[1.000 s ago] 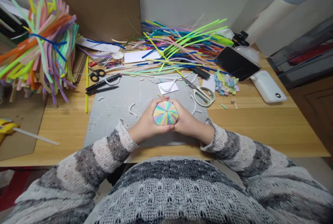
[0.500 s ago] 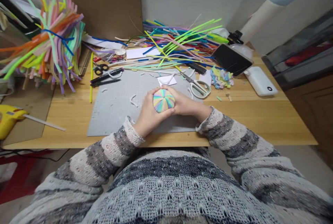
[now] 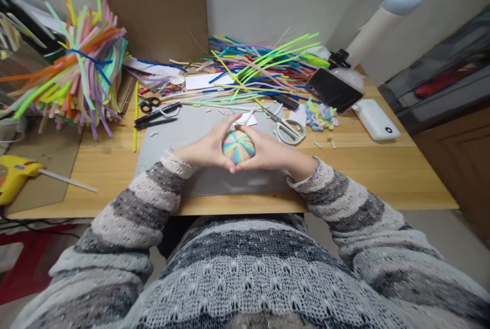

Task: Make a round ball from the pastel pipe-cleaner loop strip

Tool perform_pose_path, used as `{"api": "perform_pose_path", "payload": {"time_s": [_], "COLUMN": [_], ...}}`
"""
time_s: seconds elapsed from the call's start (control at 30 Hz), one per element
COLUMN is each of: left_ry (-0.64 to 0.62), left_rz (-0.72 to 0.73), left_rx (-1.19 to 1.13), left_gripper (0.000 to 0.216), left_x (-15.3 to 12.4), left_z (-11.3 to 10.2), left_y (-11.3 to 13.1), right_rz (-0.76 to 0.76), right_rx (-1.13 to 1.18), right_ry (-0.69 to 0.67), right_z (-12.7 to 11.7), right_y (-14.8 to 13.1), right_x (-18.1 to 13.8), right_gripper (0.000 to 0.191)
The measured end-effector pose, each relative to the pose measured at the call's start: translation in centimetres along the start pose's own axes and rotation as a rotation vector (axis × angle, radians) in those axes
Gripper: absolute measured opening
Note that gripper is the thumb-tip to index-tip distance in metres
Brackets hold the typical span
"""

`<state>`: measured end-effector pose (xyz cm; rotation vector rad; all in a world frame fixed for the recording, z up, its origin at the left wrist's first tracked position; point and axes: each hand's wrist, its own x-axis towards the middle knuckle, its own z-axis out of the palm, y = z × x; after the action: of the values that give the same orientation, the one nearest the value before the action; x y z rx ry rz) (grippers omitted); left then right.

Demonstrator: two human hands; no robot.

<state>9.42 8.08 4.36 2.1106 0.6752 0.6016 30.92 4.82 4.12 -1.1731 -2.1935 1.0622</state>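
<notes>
Between my two hands is a round ball of pastel pipe cleaners (image 3: pixel 238 147), its stripes of blue, green, yellow and pink meeting at a centre on top. My left hand (image 3: pixel 210 146) curves around its left side, thumb at the near edge and fingers at the far edge. My right hand (image 3: pixel 267 150) wraps the right side, its thumb meeting the left thumb in front. The ball's underside is hidden. Below the hands lies a grey cutting mat (image 3: pixel 245 182). Just beyond them is a white paper piece (image 3: pixel 247 119).
White-handled scissors (image 3: pixel 290 130) lie right of the hands, near a pastel fuzzy bundle (image 3: pixel 321 116). Loose pipe cleaners (image 3: pixel 264 61) cover the back. Black pens (image 3: pixel 157 116), a yellow glue gun (image 3: pixel 17 178) and a bound pipe cleaner bunch (image 3: pixel 82 64) are left; a phone (image 3: pixel 336 89) and white power bank (image 3: pixel 377 120), right.
My left hand has shifted from the ball's near left to square on its left side, its forearm swinging outward. The ball stays between both hands. The view has shifted slightly.
</notes>
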Motion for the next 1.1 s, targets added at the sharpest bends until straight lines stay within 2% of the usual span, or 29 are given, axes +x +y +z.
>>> {"api": "perform_pose_path", "payload": {"time_s": [0.2, 0.37, 0.47, 0.6, 0.83, 0.97, 1.1], "left_ry": [0.017, 0.149, 0.181, 0.112, 0.180, 0.203, 0.195], "left_rz": [-0.018, -0.089, -0.149, -0.106, -0.146, -0.147, -0.175], "left_rx": [-0.102, -0.244, -0.314, -0.314, -0.266, -0.255, -0.228], "left_gripper": [0.124, 0.114, 0.117, 0.127, 0.113, 0.107, 0.104], "left_x": [0.1, -0.8, -1.1, -1.2, -1.2, -1.3, -1.4], "left_z": [1.5, 2.6, 3.1, 3.0, 3.4, 3.8, 3.8], "left_y": [-0.4, 0.0, -0.3, -0.5, -0.3, -0.5, -0.6], "right_rz": [0.040, -0.016, -0.014, 0.023, -0.019, -0.020, -0.018], "right_rx": [0.130, 0.195, 0.204, 0.148, 0.102, 0.036, 0.096], "right_ry": [0.026, 0.007, 0.028, 0.066, 0.080, 0.110, 0.096], "right_z": [1.1, 1.0, 1.3, 1.8, 2.0, 2.0, 2.0], "right_y": [-0.6, -0.1, 0.4, 0.9, 1.1, 1.0, 0.9], "right_x": [0.3, 0.3, 0.2, 0.2, 0.7, 0.7, 0.7], "right_gripper": [0.094, 0.089, 0.096, 0.106, 0.081, 0.075, 0.070]}}
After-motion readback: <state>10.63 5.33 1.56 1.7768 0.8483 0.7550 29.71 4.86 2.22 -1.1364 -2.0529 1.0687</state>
